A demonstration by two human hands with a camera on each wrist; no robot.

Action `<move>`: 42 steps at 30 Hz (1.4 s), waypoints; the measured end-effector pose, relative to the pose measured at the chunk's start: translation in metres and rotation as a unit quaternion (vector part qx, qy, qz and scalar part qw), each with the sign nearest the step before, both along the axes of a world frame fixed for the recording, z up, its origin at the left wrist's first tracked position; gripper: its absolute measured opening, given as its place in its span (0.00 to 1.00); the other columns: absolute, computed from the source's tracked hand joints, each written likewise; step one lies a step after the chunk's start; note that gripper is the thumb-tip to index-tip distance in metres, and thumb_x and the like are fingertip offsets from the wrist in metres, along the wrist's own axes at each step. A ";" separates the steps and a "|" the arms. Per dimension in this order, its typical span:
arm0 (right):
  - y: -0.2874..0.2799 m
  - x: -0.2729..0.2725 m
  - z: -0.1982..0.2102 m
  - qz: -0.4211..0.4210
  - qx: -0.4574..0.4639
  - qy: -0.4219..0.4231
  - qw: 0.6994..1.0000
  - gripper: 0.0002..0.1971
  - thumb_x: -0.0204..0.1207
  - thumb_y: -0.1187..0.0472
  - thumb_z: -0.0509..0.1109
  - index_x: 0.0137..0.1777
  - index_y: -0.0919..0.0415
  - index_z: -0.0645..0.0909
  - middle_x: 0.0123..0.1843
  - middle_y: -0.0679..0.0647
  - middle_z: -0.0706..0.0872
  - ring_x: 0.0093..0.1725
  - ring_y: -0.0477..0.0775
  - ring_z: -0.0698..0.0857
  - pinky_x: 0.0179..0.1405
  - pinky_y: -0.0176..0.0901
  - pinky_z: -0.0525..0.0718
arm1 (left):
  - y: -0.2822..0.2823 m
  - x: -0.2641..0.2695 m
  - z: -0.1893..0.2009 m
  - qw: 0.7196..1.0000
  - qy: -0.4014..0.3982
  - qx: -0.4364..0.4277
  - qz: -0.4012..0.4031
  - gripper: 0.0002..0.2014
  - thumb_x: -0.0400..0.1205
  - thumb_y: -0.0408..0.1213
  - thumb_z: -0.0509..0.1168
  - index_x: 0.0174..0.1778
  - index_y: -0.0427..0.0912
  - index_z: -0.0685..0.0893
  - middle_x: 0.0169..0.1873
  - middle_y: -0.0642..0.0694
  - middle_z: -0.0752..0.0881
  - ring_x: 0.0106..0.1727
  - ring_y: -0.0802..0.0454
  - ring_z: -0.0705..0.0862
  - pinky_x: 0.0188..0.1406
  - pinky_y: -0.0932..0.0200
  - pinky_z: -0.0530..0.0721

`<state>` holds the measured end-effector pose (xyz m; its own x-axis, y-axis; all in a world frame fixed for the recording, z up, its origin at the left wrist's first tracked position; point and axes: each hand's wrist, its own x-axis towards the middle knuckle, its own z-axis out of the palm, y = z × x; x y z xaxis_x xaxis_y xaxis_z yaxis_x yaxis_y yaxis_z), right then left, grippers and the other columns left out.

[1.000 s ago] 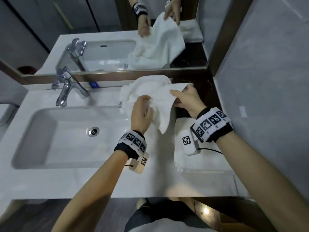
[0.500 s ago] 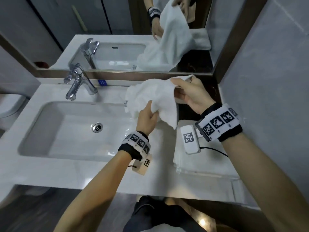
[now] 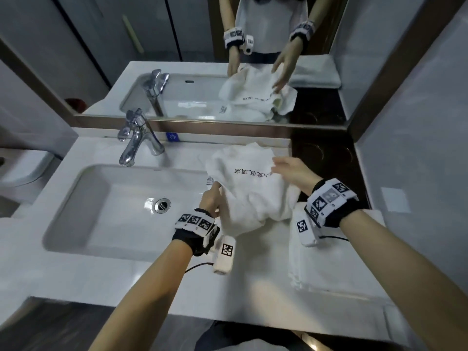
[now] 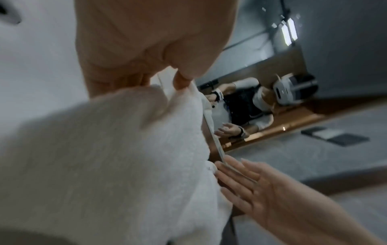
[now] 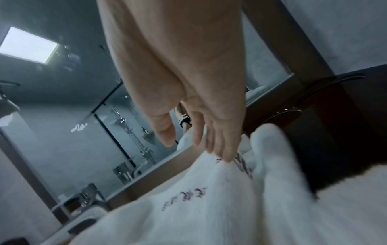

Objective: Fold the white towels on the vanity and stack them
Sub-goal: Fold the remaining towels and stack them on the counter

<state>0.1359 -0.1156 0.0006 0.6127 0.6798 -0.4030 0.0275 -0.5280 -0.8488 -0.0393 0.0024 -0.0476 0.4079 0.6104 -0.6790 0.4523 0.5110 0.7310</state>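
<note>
A crumpled white towel (image 3: 253, 193) with dark embroidered lettering facing up lies on the vanity (image 3: 253, 282), just right of the sink. My left hand (image 3: 215, 192) pinches the towel's left edge; the left wrist view shows thumb and fingers closed on the cloth (image 4: 104, 157) at the hem. My right hand (image 3: 281, 165) hovers at the towel's far right side, fingers straight and spread. In the right wrist view its fingertips (image 5: 222, 155) just touch the towel (image 5: 209, 207) beside the lettering. A flat stack of folded white towels (image 3: 334, 264) lies under my right wrist.
The sink basin (image 3: 106, 211) with its drain (image 3: 162, 205) and a chrome faucet (image 3: 138, 141) lie to the left. A mirror (image 3: 192, 72) runs along the back. A dark surface (image 3: 326, 153) fills the back right corner, against a grey wall (image 3: 417, 148).
The towel was held up in both hands and now lies on the vanity with its lettering up. My right hand has let go and opened. My left hand still pinches the edge.
</note>
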 end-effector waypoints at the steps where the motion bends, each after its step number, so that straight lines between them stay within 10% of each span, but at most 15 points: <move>1: 0.002 0.005 -0.006 -0.010 -0.017 -0.026 0.999 0.22 0.78 0.67 0.67 0.72 0.66 0.73 0.72 0.63 0.78 0.71 0.57 0.77 0.71 0.44 0.73 | 0.008 0.001 -0.003 1.000 0.023 0.016 -0.004 0.25 0.84 0.52 0.50 0.61 0.34 0.79 0.56 0.36 0.82 0.59 0.39 0.81 0.59 0.48 0.80; 5: 0.002 0.028 -0.023 0.012 -0.147 -0.181 0.972 0.25 0.75 0.61 0.69 0.73 0.60 0.73 0.75 0.61 0.73 0.74 0.62 0.71 0.70 0.46 0.71 | 0.035 0.007 -0.008 0.996 0.045 0.075 0.013 0.44 0.78 0.66 0.54 0.74 0.28 0.70 0.72 0.25 0.72 0.71 0.28 0.73 0.75 0.35 0.70; 10: 0.002 0.040 -0.028 0.131 -0.209 -0.184 0.951 0.34 0.71 0.56 0.75 0.76 0.60 0.68 0.67 0.59 0.80 0.68 0.61 0.78 0.66 0.48 0.76 | 0.067 0.021 -0.013 0.995 0.035 0.091 -0.003 0.47 0.75 0.73 0.50 0.76 0.34 0.68 0.76 0.36 0.71 0.74 0.38 0.72 0.76 0.39 0.67; 16: 0.014 0.038 -0.033 0.204 -0.282 -0.233 0.908 0.39 0.70 0.58 0.73 0.79 0.56 0.60 0.68 0.65 0.71 0.68 0.69 0.71 0.68 0.56 0.73 | 0.106 0.036 -0.034 0.981 0.135 0.048 -0.128 0.22 0.83 0.35 0.58 0.71 0.26 0.71 0.71 0.32 0.76 0.72 0.38 0.75 0.70 0.45 0.73; 20: 0.023 0.040 -0.034 0.183 -0.251 -0.219 0.925 0.40 0.74 0.63 0.69 0.82 0.50 0.51 0.71 0.68 0.68 0.71 0.73 0.71 0.71 0.59 0.72 | 0.122 0.033 -0.045 0.980 0.121 0.052 -0.150 0.05 0.80 0.29 0.60 0.41 0.36 0.80 0.49 0.38 0.80 0.50 0.44 0.79 0.50 0.53 0.78; 24: 0.027 0.051 -0.031 0.143 -0.262 -0.207 0.932 0.31 0.75 0.65 0.67 0.78 0.65 0.63 0.68 0.70 0.78 0.67 0.69 0.78 0.66 0.53 0.77 | 0.133 0.033 -0.033 0.959 0.038 0.217 -0.177 0.05 0.81 0.26 0.58 0.41 0.37 0.76 0.40 0.39 0.79 0.44 0.47 0.76 0.47 0.55 0.77; 27: 0.023 0.064 -0.016 0.082 -0.152 -0.163 0.971 0.14 0.76 0.70 0.65 0.61 0.74 0.80 0.60 0.72 0.84 0.61 0.67 0.83 0.55 0.48 0.79 | 0.143 0.030 -0.003 0.910 -0.017 0.364 -0.199 0.05 0.84 0.30 0.59 0.46 0.42 0.79 0.37 0.51 0.82 0.38 0.55 0.78 0.37 0.77 0.74; 31: 0.015 0.065 0.022 0.044 0.100 -0.017 0.994 0.11 0.80 0.71 0.62 0.61 0.68 0.77 0.58 0.59 0.86 0.51 0.45 0.85 0.53 0.31 0.83 | 0.155 0.032 0.045 0.884 -0.128 0.388 -0.228 0.10 0.86 0.31 0.57 0.59 0.36 0.81 0.47 0.45 0.83 0.49 0.50 0.81 0.52 0.55 0.77; 34: 0.012 0.059 0.047 0.118 0.172 0.000 0.978 0.14 0.79 0.73 0.62 0.62 0.62 0.78 0.51 0.42 0.89 0.52 0.35 0.86 0.53 0.26 0.81 | 0.151 0.036 0.081 0.872 -0.190 0.378 -0.247 0.08 0.87 0.33 0.56 0.54 0.41 0.80 0.40 0.50 0.82 0.42 0.55 0.80 0.44 0.59 0.78; 42: 0.002 0.045 0.075 0.215 0.234 0.135 0.938 0.16 0.63 0.72 0.59 0.38 0.54 0.86 0.35 0.48 0.86 0.38 0.44 0.83 0.39 0.32 0.80 | 0.123 0.056 0.115 0.938 -0.262 0.157 -0.165 0.09 0.88 0.37 0.53 0.57 0.44 0.78 0.48 0.42 0.80 0.47 0.48 0.79 0.46 0.55 0.78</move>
<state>0.1808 -0.1136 0.0757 0.1595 0.9822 -0.0991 -0.0964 -0.0844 -0.9918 0.0170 0.1250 0.0672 0.8370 0.5288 -0.1407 0.0849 0.1285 0.9881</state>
